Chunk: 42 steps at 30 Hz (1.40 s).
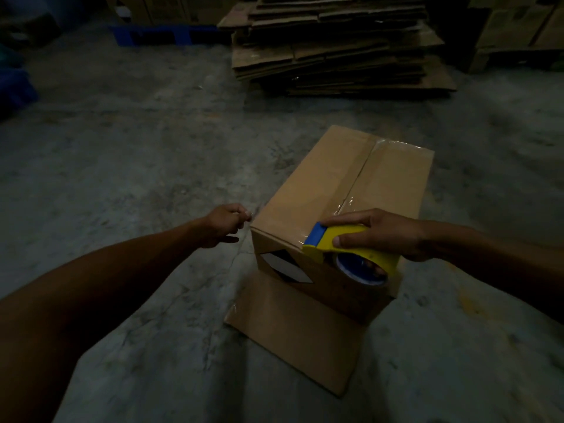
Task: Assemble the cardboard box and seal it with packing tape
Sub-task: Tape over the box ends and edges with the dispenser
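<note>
A dim warehouse or packing area: bare concrete floor (pixel 128 154), a far stack of flattened cartons (pixel 338 47), a blue pallet (pixel 161 35) far left, stacked boxes (pixel 518 25) far right.

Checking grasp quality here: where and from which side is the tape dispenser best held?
Grip the tape dispenser by its yellow top housing, from above and the right, as the right hand does. That leaves the blue blade end facing the cardboard box edge and the roll hanging free.
</note>
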Available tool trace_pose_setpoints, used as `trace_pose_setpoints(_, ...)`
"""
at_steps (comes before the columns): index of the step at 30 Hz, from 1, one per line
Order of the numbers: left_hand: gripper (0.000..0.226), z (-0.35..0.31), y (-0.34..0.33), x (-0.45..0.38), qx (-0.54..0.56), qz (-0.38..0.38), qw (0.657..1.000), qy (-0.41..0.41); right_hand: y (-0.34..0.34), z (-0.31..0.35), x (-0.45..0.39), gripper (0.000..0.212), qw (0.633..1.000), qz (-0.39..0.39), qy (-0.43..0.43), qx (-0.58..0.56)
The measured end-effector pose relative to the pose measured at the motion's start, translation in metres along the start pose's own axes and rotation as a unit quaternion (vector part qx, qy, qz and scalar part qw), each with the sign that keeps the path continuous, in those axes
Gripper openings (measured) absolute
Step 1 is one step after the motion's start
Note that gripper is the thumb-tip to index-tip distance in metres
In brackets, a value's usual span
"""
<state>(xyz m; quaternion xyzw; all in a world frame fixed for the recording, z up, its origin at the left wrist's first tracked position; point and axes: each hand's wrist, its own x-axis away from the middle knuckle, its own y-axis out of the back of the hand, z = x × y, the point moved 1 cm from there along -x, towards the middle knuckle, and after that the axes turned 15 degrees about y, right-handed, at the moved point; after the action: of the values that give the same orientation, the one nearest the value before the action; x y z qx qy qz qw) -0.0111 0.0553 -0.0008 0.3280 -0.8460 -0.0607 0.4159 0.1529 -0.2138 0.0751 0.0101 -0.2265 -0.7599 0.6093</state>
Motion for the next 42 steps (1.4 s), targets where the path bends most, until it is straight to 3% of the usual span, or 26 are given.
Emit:
trace_pose_setpoints(7,0.02,0.008,-0.022,0.005,0.058,0.089,0.983,0.15,-0.006,-0.001,0.001,0.043,0.999,0.007,0.012,0.042)
trace_pose_setpoints(9,0.014,0.005,-0.021,0.005,0.033,0.083,0.983,0.16,-0.005,0.001,0.001,0.042,0.998,0.003,0.02,0.059)
trace_pose_setpoints(12,0.033,0.007,-0.02,0.007,-0.061,0.054,0.983,0.164,-0.003,0.007,0.0,0.042,0.996,0.001,0.032,0.089)
trace_pose_setpoints(13,0.032,0.009,-0.023,0.009,-0.079,0.032,0.987,0.138,-0.003,0.008,0.0,0.042,0.995,0.002,0.032,0.097)
trace_pose_setpoints(15,0.035,0.011,-0.024,0.004,-0.091,-0.087,0.992,-0.001,-0.004,0.008,0.0,0.041,0.995,0.004,0.03,0.1)
trace_pose_setpoints(17,0.045,0.007,-0.022,0.003,-0.136,-0.212,0.945,-0.211,-0.005,0.011,-0.002,0.041,0.994,0.004,0.032,0.103)
trace_pose_setpoints(19,0.053,0.0,-0.024,0.006,-0.246,-0.199,0.861,-0.397,-0.006,0.013,-0.003,0.042,0.994,0.002,0.033,0.106)
trace_pose_setpoints(21,0.055,-0.004,-0.043,0.011,-0.369,-0.115,0.793,-0.47,-0.007,0.013,-0.005,0.042,0.995,-0.002,0.027,0.101)
trace_pose_setpoints(24,0.054,-0.002,-0.074,0.017,-0.465,-0.037,0.765,-0.445,-0.012,0.013,-0.008,0.044,0.994,0.002,0.015,0.105)
trace_pose_setpoints(30,0.054,-0.014,-0.071,0.003,-0.525,-0.088,0.749,-0.394,-0.012,0.019,-0.016,0.042,0.994,0.018,0.004,0.111)
trace_pose_setpoints(42,0.062,-0.041,-0.055,-0.019,-0.552,-0.124,0.723,-0.397,0.001,0.03,-0.028,0.046,0.996,0.009,-0.017,0.085)
